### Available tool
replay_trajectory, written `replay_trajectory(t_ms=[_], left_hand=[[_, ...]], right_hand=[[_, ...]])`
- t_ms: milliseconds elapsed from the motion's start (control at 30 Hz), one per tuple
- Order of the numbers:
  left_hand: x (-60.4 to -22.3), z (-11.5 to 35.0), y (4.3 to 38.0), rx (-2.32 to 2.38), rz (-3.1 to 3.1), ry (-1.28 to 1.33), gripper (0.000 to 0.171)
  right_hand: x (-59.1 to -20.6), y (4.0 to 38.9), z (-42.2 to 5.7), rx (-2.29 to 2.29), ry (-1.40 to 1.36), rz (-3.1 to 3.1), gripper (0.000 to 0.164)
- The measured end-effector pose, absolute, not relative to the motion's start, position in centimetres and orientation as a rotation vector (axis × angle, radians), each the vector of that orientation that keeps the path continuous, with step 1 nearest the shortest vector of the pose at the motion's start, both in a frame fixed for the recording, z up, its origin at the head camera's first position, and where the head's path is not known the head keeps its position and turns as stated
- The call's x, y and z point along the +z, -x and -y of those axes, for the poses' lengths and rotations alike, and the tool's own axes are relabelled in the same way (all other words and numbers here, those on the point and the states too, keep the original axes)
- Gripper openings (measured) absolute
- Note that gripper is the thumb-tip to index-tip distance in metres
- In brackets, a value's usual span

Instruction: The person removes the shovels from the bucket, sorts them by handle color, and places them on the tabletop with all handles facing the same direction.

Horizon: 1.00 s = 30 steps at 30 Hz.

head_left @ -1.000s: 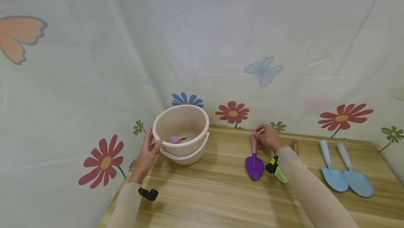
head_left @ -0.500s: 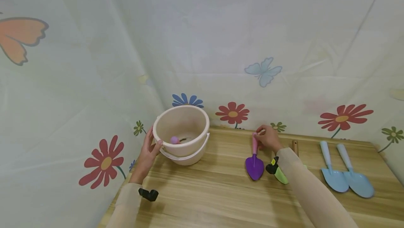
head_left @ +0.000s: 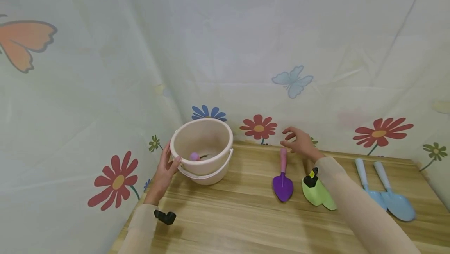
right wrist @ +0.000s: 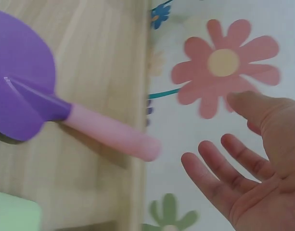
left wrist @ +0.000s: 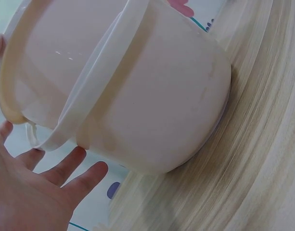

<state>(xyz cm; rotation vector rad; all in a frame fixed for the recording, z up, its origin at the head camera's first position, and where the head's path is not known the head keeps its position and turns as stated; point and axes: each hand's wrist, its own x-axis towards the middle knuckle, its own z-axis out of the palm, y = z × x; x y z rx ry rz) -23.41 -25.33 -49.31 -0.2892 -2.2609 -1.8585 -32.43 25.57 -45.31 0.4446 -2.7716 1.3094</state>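
A cream plastic bucket stands upright at the left back of the table, its bail handle hanging down at the front. My left hand holds its left side by the rim; the left wrist view shows the fingers spread along rim and wall. A trowel with purple blade and pink handle lies to the right, handle toward the wall. My right hand hovers beyond the handle's end, fingers loosely bent, holding nothing. The right wrist view shows a gap between the fingers and the handle.
Two lime-green trowel blades lie right of the purple one, partly behind my right sleeve. Two light-blue trowels lie farther right. Inside the bucket is a small lilac round thing. A flowered cloth wall borders the table.
My right hand has let go of the pink handle and risen slightly up and right, uncovering more of the green blades. The purple trowel stays lying there. My left hand has not moved.
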Motion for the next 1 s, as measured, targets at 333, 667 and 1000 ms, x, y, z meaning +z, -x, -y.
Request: replay_trajectory(t_ms=[333,667,1000], left_hand=[[-49.4,25.4,23.6,-1.864,2.244,0.313,0.070],[-49.4,25.4,23.7,-1.858,2.255,0.291,0.070],[-49.3,25.3,23.5,-1.859,2.255,0.300,0.070]], right_hand=[[-40.7,31.7,-25.4,1.228,-0.586,2.769,0.052],[-38.6,31.6,-24.5,1.225,-0.663,2.765,0.056],[-35.9,31.4,-22.8,1.194,-0.879,2.668,0.059]])
